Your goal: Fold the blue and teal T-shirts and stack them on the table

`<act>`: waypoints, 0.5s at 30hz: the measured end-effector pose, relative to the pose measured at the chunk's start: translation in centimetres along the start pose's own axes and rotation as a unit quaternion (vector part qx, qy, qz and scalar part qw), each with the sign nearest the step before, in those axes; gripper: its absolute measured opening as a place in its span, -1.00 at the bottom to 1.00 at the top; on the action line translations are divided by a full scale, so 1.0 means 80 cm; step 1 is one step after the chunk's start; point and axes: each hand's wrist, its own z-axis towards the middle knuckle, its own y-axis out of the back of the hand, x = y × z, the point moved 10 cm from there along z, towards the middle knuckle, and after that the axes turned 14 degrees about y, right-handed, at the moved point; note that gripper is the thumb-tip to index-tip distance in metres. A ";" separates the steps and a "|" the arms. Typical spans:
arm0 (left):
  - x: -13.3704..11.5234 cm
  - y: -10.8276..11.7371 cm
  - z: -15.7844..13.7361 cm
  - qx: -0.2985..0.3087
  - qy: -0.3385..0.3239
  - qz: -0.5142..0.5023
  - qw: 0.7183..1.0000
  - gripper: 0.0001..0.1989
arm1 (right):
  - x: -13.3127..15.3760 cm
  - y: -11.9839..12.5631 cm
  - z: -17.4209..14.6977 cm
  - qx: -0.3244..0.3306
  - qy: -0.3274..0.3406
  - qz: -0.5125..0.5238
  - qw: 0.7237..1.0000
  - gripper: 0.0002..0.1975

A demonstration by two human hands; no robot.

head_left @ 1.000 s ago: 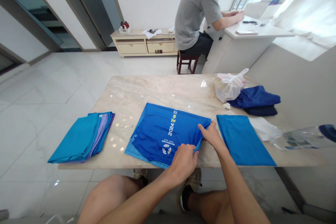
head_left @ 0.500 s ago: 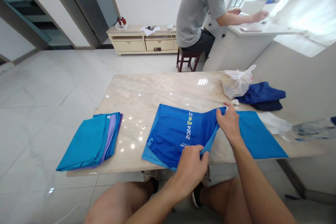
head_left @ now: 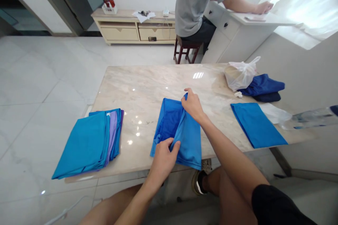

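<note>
A blue shirt (head_left: 190, 140), part-folded, lies at the front middle of the table (head_left: 137, 77). Its lighter inner side faces up on the right, while darker blue cloth shows on the left. My left hand (head_left: 165, 154) pinches the near part of the folded edge between thumb and fingers. At the far end of that edge my right hand (head_left: 192, 103) grips the cloth. A neat folded blue garment (head_left: 257, 124) rests to the right. On the left sits a stack of folded teal and purple garments (head_left: 87, 144).
A knotted white plastic bag (head_left: 240, 75) and a dark blue crumpled cloth (head_left: 266, 86) lie at the back right. A clear bottle (head_left: 314, 117) is on its side at the right end. A person in grey (head_left: 194, 7) sits on a stool beyond the table.
Both hands have carried the shirt's right edge leftward, folding it over. The printed lettering is now covered and the lighter side shows. The view has shifted slightly.
</note>
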 end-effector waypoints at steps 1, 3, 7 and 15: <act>0.008 0.005 0.002 -0.006 0.006 -0.002 1.000 -0.56 | 0.006 -0.011 0.002 0.007 0.005 0.000 1.000 -0.45; 0.027 0.016 0.008 -0.024 0.019 -0.006 1.000 -0.54 | 0.017 -0.032 0.005 0.016 0.020 0.018 1.000 -0.46; 0.066 0.031 0.021 -0.045 0.051 -0.006 0.998 -0.55 | 0.017 -0.076 0.003 0.073 0.012 0.146 0.987 -0.44; 0.098 0.030 0.030 -0.039 0.089 0.072 0.993 -0.67 | -0.002 -0.099 0.014 0.108 0.129 0.058 0.984 -0.70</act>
